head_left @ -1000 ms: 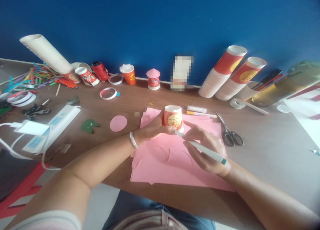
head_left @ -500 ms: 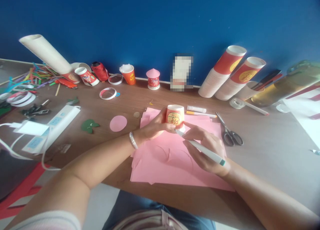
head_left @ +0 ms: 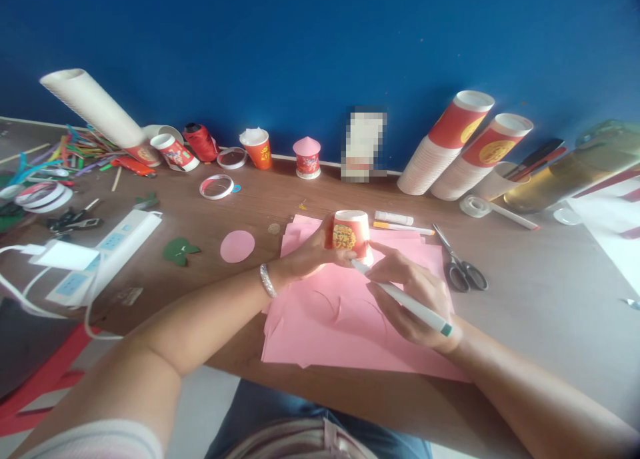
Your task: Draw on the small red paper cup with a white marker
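A short red paper cup (head_left: pixel 351 234) with a gold print is held over the pink paper sheets (head_left: pixel 330 326). My left hand (head_left: pixel 320 251) grips it from the left, thumb across its lower front. In my right hand (head_left: pixel 413 289) is a white marker (head_left: pixel 417 308) with a green end, its tip at the lower right of the cup. The fingers of my right hand reach close to the cup's right side. A capped white marker (head_left: pixel 394 218) and an orange-and-white pen (head_left: pixel 403 228) lie just behind the cup.
Black scissors (head_left: pixel 460 266) lie right of the paper, near a tape roll (head_left: pixel 475 206). Tall cup stacks (head_left: pixel 425 166) lean by the blue wall. A pink-roofed cup (head_left: pixel 307 159) stands at the back. On the left are a power strip (head_left: pixel 107 256) and a pink disc (head_left: pixel 237 246).
The cup has turned slightly in my left hand, so its gold print sits further left. The marker in my right hand stays at the cup's lower edge.
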Motion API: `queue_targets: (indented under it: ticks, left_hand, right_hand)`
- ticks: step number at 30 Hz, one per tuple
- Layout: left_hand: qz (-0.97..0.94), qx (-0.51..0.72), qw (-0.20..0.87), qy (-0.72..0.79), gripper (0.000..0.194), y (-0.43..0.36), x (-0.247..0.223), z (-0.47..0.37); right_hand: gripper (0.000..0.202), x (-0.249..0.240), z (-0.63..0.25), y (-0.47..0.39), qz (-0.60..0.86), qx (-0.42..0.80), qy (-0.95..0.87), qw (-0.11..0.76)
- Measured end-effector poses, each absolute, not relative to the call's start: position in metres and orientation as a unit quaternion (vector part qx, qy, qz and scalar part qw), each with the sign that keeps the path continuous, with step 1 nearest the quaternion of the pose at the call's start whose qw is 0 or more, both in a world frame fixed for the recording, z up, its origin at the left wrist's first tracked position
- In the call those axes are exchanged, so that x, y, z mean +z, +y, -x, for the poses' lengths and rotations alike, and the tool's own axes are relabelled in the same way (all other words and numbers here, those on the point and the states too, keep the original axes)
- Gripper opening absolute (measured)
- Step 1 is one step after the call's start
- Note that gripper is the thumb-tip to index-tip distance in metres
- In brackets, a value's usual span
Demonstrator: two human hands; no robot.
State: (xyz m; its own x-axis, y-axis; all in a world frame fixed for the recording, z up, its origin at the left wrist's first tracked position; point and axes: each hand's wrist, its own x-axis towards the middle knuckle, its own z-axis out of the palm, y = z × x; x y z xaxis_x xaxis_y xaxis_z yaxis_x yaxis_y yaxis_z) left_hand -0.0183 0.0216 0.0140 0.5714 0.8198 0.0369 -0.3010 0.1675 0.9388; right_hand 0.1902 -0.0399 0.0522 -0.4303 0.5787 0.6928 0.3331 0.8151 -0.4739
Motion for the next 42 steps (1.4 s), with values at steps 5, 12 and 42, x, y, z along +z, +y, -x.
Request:
queue_targets:
  ticks: [5, 12, 42]
  left_hand:
    - [-0.503, 0.388, 0.743, 0.211, 0.028, 0.025, 0.015, 0.018]
    - [-0.475, 0.403, 0.753, 0.213, 0.033, 0.027, 0.009, 0.020]
    - [-0.516, 0.363, 0.732, 0.256, 0.024, 0.023, 0.019, 0.017]
  right_hand:
    - [0.024, 0.050, -0.191, -0.037, 0.275, 0.121, -0.826, 0.476]
    - [0.022, 0.044, -0.192, -0.033, 0.294, 0.094, -0.816, 0.490]
    - [0.026, 0.046, -0.190, -0.039, 0.239, 0.101, -0.846, 0.465]
